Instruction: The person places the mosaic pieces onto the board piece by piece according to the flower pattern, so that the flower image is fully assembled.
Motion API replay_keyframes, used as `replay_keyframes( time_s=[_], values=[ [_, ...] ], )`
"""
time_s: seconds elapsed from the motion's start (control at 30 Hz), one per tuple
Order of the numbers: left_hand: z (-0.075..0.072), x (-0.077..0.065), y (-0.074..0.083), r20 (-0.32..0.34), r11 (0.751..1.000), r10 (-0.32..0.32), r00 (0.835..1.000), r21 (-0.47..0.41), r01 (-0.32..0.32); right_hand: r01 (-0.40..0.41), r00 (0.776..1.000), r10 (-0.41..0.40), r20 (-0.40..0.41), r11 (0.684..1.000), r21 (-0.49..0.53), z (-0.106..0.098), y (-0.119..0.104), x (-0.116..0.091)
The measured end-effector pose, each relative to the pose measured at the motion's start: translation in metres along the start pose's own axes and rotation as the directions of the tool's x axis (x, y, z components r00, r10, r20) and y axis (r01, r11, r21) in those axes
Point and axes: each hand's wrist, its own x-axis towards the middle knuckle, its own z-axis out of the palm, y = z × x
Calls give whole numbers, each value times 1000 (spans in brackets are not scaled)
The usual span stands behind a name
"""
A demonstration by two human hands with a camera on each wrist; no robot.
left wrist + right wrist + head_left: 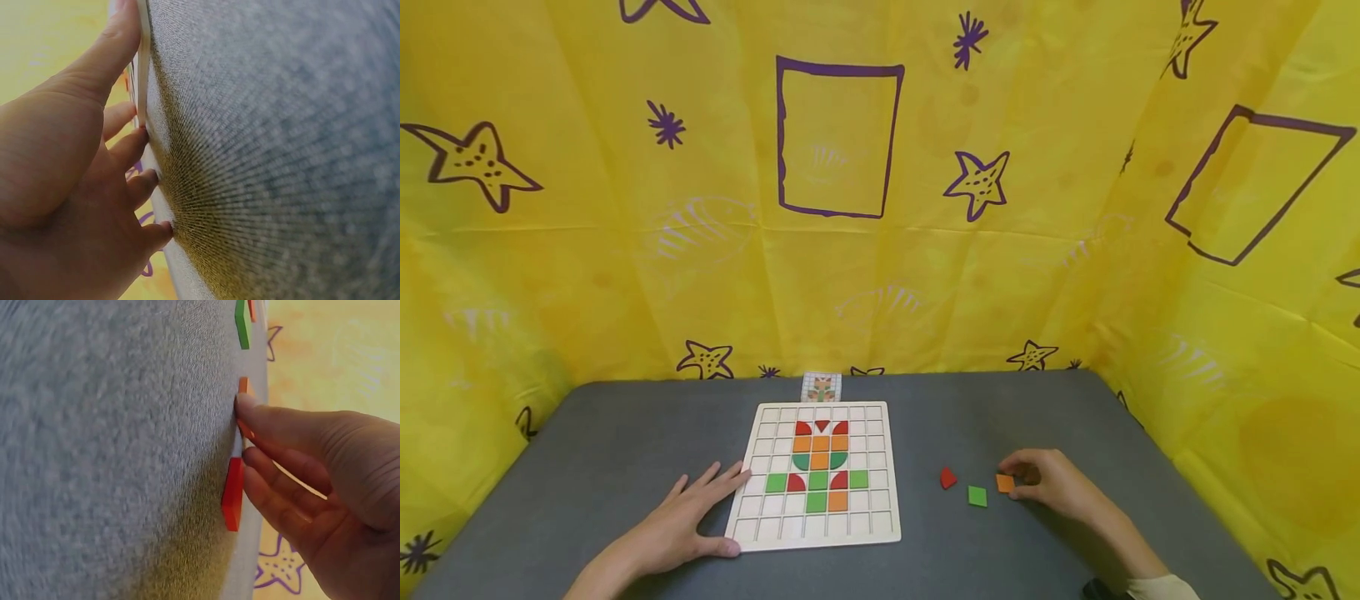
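A white gridded board (775, 530) lies on the table, with red, orange and green tiles set in its cells. My left hand (681, 521) rests at its left side with fingers spread; the thumb touches the near left corner. Right of the board, my right hand (1056, 483) pinches an orange square tile (1005, 483) between thumb and fingers, at the table surface. A light green square tile (977, 497) and a red tile (948, 477) with a curved side lie left of it. Another red tile (232, 495) shows close to my fingers in the right wrist view; the hand hides it from the head view.
A small pattern card (822, 387) lies against the far edge of the board. The dark grey table (647, 425) meets yellow cloth (842, 292) with purple drawings at the back and sides.
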Motion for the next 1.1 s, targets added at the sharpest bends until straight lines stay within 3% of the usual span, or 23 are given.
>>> replay_keyframes(
  time_s=[0.53, 1.1],
  values=[
    [0, -1, 0, 4, 1000, -12, 1000, -11, 12, -7, 996, 11, -84, 999, 51, 0, -9, 3],
    [0, -1, -1, -5, 1000, 8, 1000, -18, -8, 109, 985, -102, -140, 993, 40, 0, -34, 18]
  ],
)
